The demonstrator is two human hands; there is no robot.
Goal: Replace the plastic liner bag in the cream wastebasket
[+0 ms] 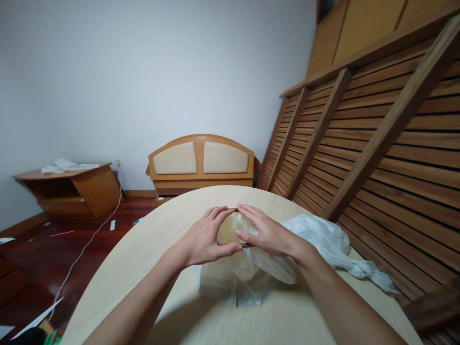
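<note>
Over the round table [172,230], both hands curve around a pale yellowish, brown-edged object [226,231]; its exact kind is unclear. My left hand [206,235] grips it from the left, fingers at the top edge and thumb at the bottom. From the right, my right hand [264,230] holds it in the same way, with one finger bent across its front. Directly below the hands lies a translucent plastic bag [247,282], crumpled, its upper part hidden behind them. A thin dark line runs down the bag's front.
To the right on the table lies a knotted white plastic bag [319,237]. Slatted wooden panels [359,143] lean close to the table's right side. Behind stands a headboard [201,177]. On the left are a low cabinet [89,191] and a cable [84,247] across the floor.
</note>
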